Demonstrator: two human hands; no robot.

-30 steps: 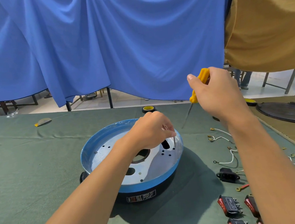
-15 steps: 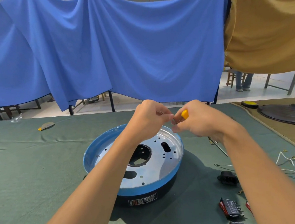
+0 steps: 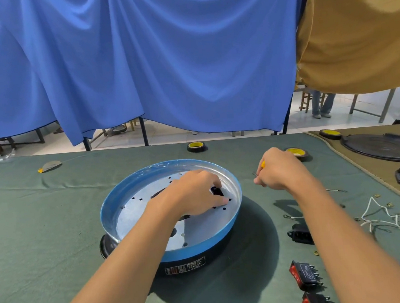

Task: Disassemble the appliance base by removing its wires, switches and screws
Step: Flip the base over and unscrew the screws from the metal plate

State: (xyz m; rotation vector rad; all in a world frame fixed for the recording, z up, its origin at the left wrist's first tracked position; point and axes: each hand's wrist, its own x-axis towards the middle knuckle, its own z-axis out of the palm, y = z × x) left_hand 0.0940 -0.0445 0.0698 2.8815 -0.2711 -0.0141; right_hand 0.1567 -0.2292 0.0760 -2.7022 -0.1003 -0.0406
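Within half a second both hands have been parted: left hand [image 3: 193, 195] is lowered into the appliance base [image 3: 202, 245] on the desk [image 3: 44, 237], fingers [image 3: 219, 199] bent onto its plate [image 3: 200, 226], any pinch indiscernible; right hand [image 3: 280, 171] is curled round the yellow screwdriver [image 3: 263, 164] beside the rim. Screw removal is judged under way; next the tip must be seated in what looks a remaining screw [image 3: 183, 235].

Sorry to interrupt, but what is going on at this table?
A person is taking apart a blue-rimmed appliance base. Their left hand rests on its metal plate; the right hand grips a yellow-handled screwdriver beside the base. Wires, red switches and a black socket already lie on the green cloth to the right.
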